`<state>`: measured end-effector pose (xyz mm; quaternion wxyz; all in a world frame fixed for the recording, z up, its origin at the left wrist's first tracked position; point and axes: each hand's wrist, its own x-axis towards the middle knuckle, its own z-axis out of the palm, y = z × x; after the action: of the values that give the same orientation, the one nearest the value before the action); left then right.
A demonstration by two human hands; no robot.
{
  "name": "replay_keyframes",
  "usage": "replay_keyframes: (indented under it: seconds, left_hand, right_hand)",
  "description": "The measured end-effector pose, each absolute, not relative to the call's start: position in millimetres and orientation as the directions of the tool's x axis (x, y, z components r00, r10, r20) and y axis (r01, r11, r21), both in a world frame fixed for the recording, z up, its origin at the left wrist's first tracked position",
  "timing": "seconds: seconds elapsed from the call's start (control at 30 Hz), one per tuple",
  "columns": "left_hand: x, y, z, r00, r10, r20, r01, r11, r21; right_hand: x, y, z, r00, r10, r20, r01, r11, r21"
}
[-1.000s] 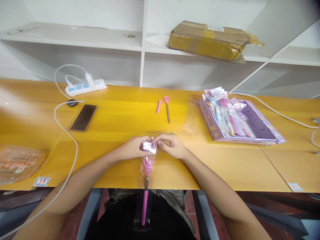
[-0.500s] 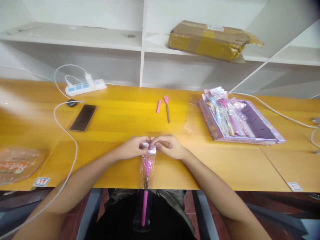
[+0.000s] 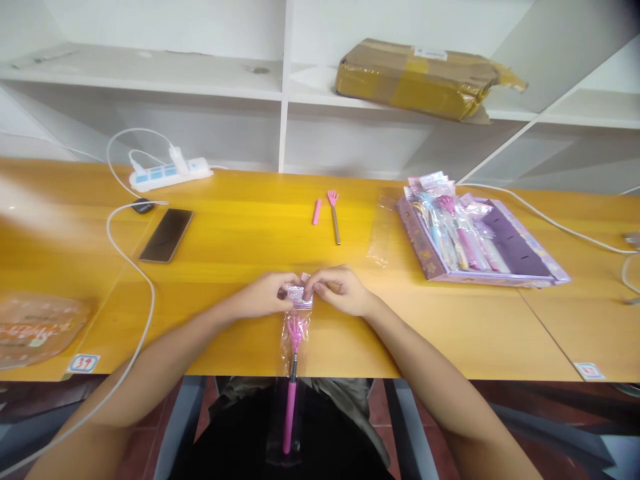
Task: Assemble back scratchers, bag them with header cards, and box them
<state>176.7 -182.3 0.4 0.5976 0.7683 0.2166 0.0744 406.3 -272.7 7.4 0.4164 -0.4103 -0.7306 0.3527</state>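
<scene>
A pink back scratcher (image 3: 291, 387) in a clear plastic sleeve hangs over the near edge of the yellow table (image 3: 240, 233). My left hand (image 3: 265, 295) and my right hand (image 3: 336, 291) both pinch the sleeve's folded top flap (image 3: 297, 293) just above the table surface. The scratcher's claw head sits directly under my fingers. Its handle points down toward my lap.
A loose pink scratcher (image 3: 335, 215) and a pink cap (image 3: 317, 212) lie mid-table. A purple box (image 3: 505, 248) of packaged scratchers sits right, an empty sleeve (image 3: 383, 230) beside it. Phone (image 3: 167, 234), power strip (image 3: 169, 173) and cable are left. A taped cardboard parcel (image 3: 425, 79) rests on the shelf.
My fingers have shifted slightly on the sleeve's top flap, folding it down smaller. The scratcher and the rest of the table have not moved.
</scene>
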Motion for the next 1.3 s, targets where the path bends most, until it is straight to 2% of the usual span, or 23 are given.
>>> replay_keyframes:
  seconds: [0.13, 0.37, 0.47, 0.57, 0.67, 0.77, 0.87, 0.93, 1.03, 1.1, 1.17, 1.23, 1.3]
  left_hand:
    - [176, -181, 1, 0.895, 0.414, -0.169, 0.272, -0.205, 0.94]
    - [175, -185, 7, 0.902, 0.395, -0.175, 0.279, -0.223, 0.934]
    - [176, -189, 11, 0.919, 0.274, -0.284, 0.318, -0.09, 0.944]
    - [177, -191, 12, 0.933, 0.213, -0.291, 0.284, 0.066, 0.957]
    - [178, -186, 10, 0.908, 0.365, -0.204, 0.153, 0.166, 0.974]
    - [180, -179, 9, 0.777, 0.617, -0.126, -0.001, 0.2, 0.98]
    - [183, -174, 10, 0.606, 0.792, -0.074, -0.121, 0.184, 0.975]
    - [183, -171, 12, 0.528, 0.846, -0.066, -0.174, 0.184, 0.968]
    - [183, -170, 14, 0.522, 0.851, -0.06, -0.232, 0.209, 0.95]
    - [182, -170, 14, 0.552, 0.832, -0.051, -0.23, 0.211, 0.95]
    - [181, -170, 12, 0.579, 0.814, -0.045, -0.187, 0.186, 0.964]
    - [181, -170, 9, 0.592, 0.805, -0.043, -0.146, 0.159, 0.976]
    - [181, -169, 6, 0.605, 0.795, -0.039, -0.117, 0.137, 0.984]
  right_hand:
    - [408, -272, 9, -0.32, 0.88, 0.352, 0.295, 0.445, -0.845]
    - [410, -272, 4, -0.267, 0.91, 0.317, 0.352, 0.399, -0.847]
    - [407, -270, -1, -0.208, 0.938, 0.276, 0.346, 0.334, -0.877]
    - [406, -268, -6, -0.146, 0.975, 0.167, 0.19, 0.193, -0.963]
    - [407, -265, -8, -0.196, 0.98, 0.04, -0.024, 0.036, -0.999]
    - [407, -264, -7, -0.402, 0.914, -0.055, -0.079, -0.095, -0.992]
    - [402, -264, -6, -0.53, 0.843, -0.09, -0.01, -0.113, -0.994]
    - [400, -264, -6, -0.525, 0.847, -0.085, 0.025, -0.084, -0.996]
    - [409, -260, -1, -0.451, 0.889, -0.078, 0.11, -0.031, -0.993]
    - [426, -256, 8, -0.319, 0.947, -0.032, 0.234, 0.046, -0.971]
    - [452, -253, 21, -0.097, 0.993, 0.071, 0.441, 0.106, -0.891]
    - [484, -251, 37, 0.158, 0.963, 0.219, 0.672, 0.058, -0.739]
    - [520, -252, 54, 0.365, 0.854, 0.372, 0.806, -0.09, -0.585]
